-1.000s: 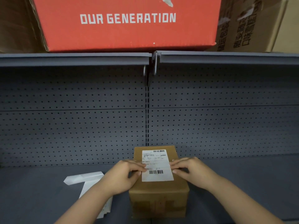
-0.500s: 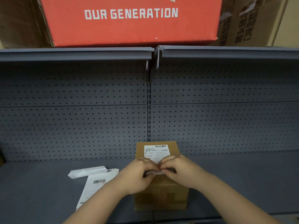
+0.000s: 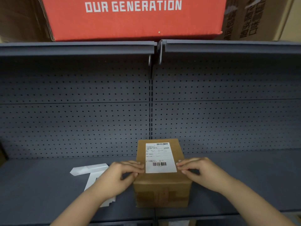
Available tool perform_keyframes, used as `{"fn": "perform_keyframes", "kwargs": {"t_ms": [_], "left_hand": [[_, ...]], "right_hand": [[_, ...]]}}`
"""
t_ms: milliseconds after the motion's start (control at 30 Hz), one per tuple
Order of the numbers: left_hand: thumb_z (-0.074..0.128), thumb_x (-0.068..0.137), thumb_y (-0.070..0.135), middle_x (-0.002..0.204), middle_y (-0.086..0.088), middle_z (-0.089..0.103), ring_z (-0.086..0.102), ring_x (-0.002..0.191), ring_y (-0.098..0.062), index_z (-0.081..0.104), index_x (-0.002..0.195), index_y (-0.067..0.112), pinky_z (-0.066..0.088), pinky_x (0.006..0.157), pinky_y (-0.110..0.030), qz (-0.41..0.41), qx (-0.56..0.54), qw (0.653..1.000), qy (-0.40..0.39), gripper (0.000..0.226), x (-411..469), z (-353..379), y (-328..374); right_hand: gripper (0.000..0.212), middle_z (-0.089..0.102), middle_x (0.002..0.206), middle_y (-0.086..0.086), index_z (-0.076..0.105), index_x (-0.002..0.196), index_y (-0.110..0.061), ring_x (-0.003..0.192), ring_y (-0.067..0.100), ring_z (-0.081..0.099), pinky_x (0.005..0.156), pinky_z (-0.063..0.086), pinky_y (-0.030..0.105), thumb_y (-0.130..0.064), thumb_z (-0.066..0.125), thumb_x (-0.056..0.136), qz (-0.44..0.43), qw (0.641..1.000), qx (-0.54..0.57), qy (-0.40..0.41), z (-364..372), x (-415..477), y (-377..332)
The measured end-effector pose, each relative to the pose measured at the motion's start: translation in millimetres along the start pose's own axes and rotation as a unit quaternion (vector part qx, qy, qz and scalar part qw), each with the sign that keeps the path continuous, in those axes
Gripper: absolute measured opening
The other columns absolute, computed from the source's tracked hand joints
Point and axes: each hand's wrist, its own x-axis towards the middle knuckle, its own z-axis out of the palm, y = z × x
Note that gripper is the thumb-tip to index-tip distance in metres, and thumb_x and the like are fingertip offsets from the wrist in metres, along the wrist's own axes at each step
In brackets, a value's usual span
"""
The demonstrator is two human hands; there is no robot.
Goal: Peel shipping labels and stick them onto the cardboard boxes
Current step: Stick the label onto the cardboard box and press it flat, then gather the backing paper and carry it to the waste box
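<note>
A small brown cardboard box (image 3: 162,188) stands on the grey shelf (image 3: 236,185) in front of me. A white shipping label (image 3: 160,158) with barcodes lies flat on its top. My left hand (image 3: 120,176) rests at the label's lower left edge, fingertips on the box top. My right hand (image 3: 202,172) touches the lower right edge the same way. Neither hand holds anything; the fingers are bent and pressing down.
A stack of labels (image 3: 94,181) and a peeled backing strip (image 3: 89,168) lie on the shelf to the left, partly behind my left arm. A perforated grey back panel (image 3: 228,124) closes the rear. A red box (image 3: 133,18) sits on the upper shelf.
My hands were together over the label's lower middle half a second ago. They have slid apart to its left and right edges, uncovering the whole label.
</note>
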Motion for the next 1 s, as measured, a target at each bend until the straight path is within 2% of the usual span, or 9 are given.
{"fn": "perform_keyframes", "kwargs": {"t_ms": [133,267,500,600,667,733,833,900,1000], "left_hand": [[0.061,0.086,0.005,0.114,0.021,0.068,0.054,0.116,0.008,0.074,0.102,0.032,0.042,0.102,-0.018,0.006,0.023,1.0,0.014,0.033,-2,4,0],[0.061,0.09,0.016,0.118,0.027,0.063,0.05,0.116,0.011,0.072,0.101,0.039,0.04,0.102,-0.018,-0.022,0.043,0.998,0.036,0.027,-5,2,2],[0.064,0.087,0.015,0.115,0.025,0.061,0.05,0.111,0.002,0.067,0.102,0.041,0.042,0.09,-0.019,-0.103,0.058,0.985,0.122,0.03,-25,-56,-26],[0.066,0.086,0.014,0.111,0.023,0.06,0.052,0.102,0.001,0.066,0.098,0.042,0.039,0.081,-0.012,-0.14,0.026,0.979,0.145,0.03,-35,-89,-43],[0.066,0.086,0.012,0.108,0.024,0.058,0.052,0.098,0.005,0.063,0.095,0.046,0.037,0.079,-0.008,-0.15,0.017,0.977,0.151,0.035,-40,-107,-56],[0.066,0.086,0.011,0.107,0.021,0.059,0.053,0.098,0.004,0.063,0.096,0.045,0.037,0.08,-0.009,-0.156,0.019,0.977,0.146,0.036,-47,-127,-75],[0.065,0.085,0.012,0.114,0.015,0.062,0.054,0.108,0.001,0.063,0.101,0.043,0.042,0.089,-0.018,-0.161,0.025,0.978,0.13,0.035,-54,-149,-101],[0.065,0.085,0.013,0.118,0.015,0.062,0.053,0.111,0.001,0.06,0.102,0.046,0.042,0.094,-0.024,-0.156,0.038,0.981,0.112,0.037,-59,-163,-117],[0.064,0.086,0.015,0.121,0.017,0.057,0.05,0.114,0.001,0.059,0.112,0.041,0.037,0.098,-0.021,-0.152,0.061,0.983,0.079,0.038,-62,-178,-141]], "right_hand": [[0.021,0.066,0.117,-0.016,0.072,0.106,-0.026,0.111,-0.013,0.054,0.105,0.042,0.023,-0.018,0.066,0.087,0.006,1.0,-0.023,-0.001,3,1,-1],[0.019,0.063,0.113,-0.025,0.072,0.103,-0.031,0.107,-0.012,0.054,0.101,0.045,0.025,-0.023,0.065,0.088,0.028,0.999,-0.038,0.0,3,7,-6],[0.023,0.056,0.122,-0.026,0.063,0.112,-0.039,0.118,-0.003,0.046,0.101,0.042,0.027,-0.034,0.059,0.089,0.011,0.998,-0.064,-0.002,22,55,-56],[0.025,0.057,0.126,-0.019,0.063,0.115,-0.035,0.12,-0.001,0.045,0.105,0.038,0.026,-0.032,0.059,0.09,0.0,0.998,-0.06,-0.007,39,84,-83],[0.025,0.056,0.126,-0.018,0.063,0.115,-0.035,0.119,0.001,0.046,0.103,0.043,0.03,-0.031,0.06,0.09,0.003,0.998,-0.057,-0.008,52,100,-99],[0.024,0.057,0.124,-0.018,0.063,0.113,-0.036,0.118,0.002,0.048,0.098,0.048,0.034,-0.03,0.06,0.09,0.01,0.999,-0.051,-0.003,70,117,-114],[0.026,0.059,0.124,-0.017,0.063,0.114,-0.036,0.119,0.002,0.047,0.102,0.041,0.028,-0.03,0.061,0.089,0.021,0.998,-0.058,0.007,94,135,-132],[0.026,0.059,0.124,-0.017,0.063,0.113,-0.035,0.118,0.002,0.047,0.103,0.041,0.029,-0.029,0.062,0.088,0.028,0.998,-0.055,0.015,115,148,-145],[0.028,0.056,0.124,-0.017,0.061,0.115,-0.038,0.12,0.002,0.045,0.104,0.041,0.031,-0.031,0.062,0.087,0.037,0.998,-0.043,0.004,146,165,-162]]}}
